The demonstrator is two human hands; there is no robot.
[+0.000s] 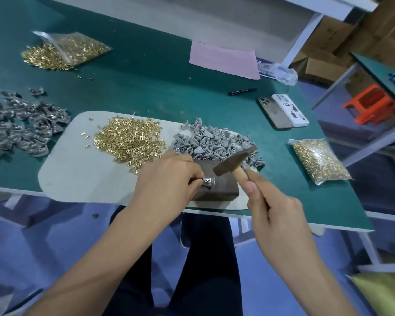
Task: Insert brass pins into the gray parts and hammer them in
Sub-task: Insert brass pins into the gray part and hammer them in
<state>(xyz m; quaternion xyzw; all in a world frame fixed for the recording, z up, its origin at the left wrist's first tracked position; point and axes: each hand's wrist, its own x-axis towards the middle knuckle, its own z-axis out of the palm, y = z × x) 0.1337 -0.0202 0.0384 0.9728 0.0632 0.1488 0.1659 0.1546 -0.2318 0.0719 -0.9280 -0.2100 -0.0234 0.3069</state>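
My left hand (169, 179) pinches a small gray part (208, 180) against the top of a dark metal block (224, 185) at the table's front edge. My right hand (274, 213) grips the wooden handle of a hammer (234, 159), whose rusty head is raised just above and right of the part. A loose heap of brass pins (128, 140) lies on the pale mat (78, 169), with a heap of gray parts (212, 142) beside it, behind the block.
A pile of silvery parts (21, 126) lies at the left. An open bag of brass pins (62, 52) lies at the back left and a full bag (317, 160) at the right. Two phones (283, 112), a pen (242, 91) and pink paper (224, 59) lie behind.
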